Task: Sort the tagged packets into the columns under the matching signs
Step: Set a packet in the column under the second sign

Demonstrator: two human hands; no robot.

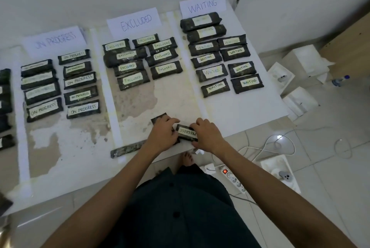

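The right hand [206,136] clamps its grip on the PROGRESS packet [186,131] at the counter's [240,107] near edge. The left hand [163,133] curls its grip over a second packet [159,117] beside it. Packets fill columns under the ON PROGRESS sign [56,41], EXCLUDED sign [136,22] and WAITING sign [202,5]. A loose packet [128,148] lies just left.

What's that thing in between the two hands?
A dark flat packet with a white tag reading PROGRESS lies between the left hand and the right hand, seen in the head view.
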